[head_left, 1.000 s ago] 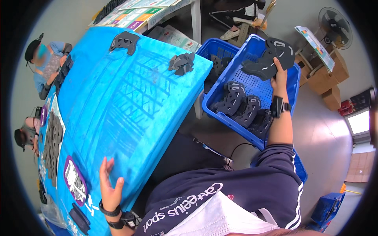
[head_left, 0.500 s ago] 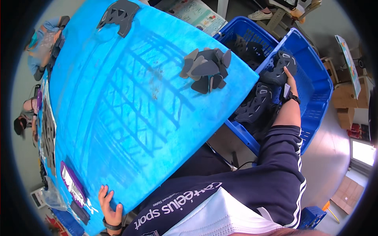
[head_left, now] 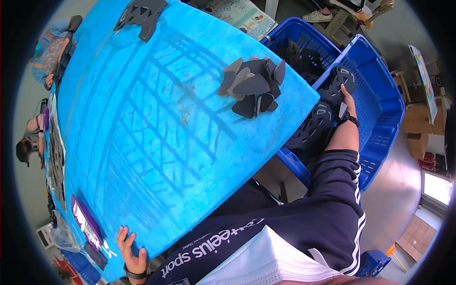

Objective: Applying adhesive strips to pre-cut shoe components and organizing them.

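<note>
My left hand (head_left: 130,247) rests on the near edge of the blue table (head_left: 109,194), fingers apart, holding nothing. To the right, my right hand (head_left: 349,100) reaches down into a blue crate (head_left: 380,137). Its thumb lies over a black cut-out shoe upper (head_left: 339,85), and the other fingers are hidden beneath. More black shoe uppers (head_left: 311,127) with slotted holes are piled in the crate beside my wrist. A single dark shoe upper (head_left: 141,18) lies flat at the table's far edge.
A heap of dark rounded pieces (head_left: 252,85) sits near the table's right corner. Another blue crate (head_left: 301,35) with dark parts stands behind. A purple-edged packet (head_left: 87,222) lies at the table's left side. Other people (head_left: 56,52) are beyond the left edge.
My right hand stays in the crate at the black shoe upper, which has shifted slightly. The whole view has moved a little; my left hand keeps its place on the table edge.
</note>
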`<state>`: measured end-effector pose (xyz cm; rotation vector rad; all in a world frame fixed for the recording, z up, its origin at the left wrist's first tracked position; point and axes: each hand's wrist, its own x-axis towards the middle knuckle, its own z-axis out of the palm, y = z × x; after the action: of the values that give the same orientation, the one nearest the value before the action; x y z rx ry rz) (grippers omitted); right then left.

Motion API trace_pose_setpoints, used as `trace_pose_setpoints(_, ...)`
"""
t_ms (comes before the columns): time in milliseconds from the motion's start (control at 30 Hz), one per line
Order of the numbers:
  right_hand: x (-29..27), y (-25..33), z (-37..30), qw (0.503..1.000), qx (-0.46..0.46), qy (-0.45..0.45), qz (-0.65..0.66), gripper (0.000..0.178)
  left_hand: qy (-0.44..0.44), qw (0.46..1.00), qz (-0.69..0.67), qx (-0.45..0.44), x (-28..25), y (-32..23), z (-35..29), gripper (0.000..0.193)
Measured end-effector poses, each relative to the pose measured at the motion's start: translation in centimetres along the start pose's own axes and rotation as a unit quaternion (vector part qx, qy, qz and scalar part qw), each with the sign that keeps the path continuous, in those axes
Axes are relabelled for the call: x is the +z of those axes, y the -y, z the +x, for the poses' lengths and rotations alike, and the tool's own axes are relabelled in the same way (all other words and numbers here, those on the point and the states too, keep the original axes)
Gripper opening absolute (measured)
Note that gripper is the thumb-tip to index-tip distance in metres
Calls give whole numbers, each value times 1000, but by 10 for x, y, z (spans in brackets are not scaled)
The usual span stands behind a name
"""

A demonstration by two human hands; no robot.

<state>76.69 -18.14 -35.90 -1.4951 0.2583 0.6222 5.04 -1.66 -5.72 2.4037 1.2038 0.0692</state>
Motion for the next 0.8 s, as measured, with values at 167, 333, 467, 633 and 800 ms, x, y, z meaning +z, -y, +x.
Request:
trace_pose_setpoints(167, 8, 7, -20, 1000, 27, 1, -11, 46, 4, 1000, 7, -1, 0, 0, 1, 44)
trace_pose_setpoints(333, 2, 5, 4, 998, 34, 43, 40, 37, 2, 1000, 15, 4, 0, -2, 4, 44)
trace_pose_setpoints(467, 2, 4, 33, 997, 36, -63, 20, 39, 1, 999, 33, 5, 0, -3, 1, 43)
trace_pose_setpoints(633, 1, 1, 42, 995, 3, -91, -41, 31, -3, 1000, 24, 11, 2, -3, 7, 42)
trace_pose_setpoints(800, 9, -4, 20, 999, -3, -32, 2, 39, -5, 999, 31, 21, -1, -8, 3, 42)
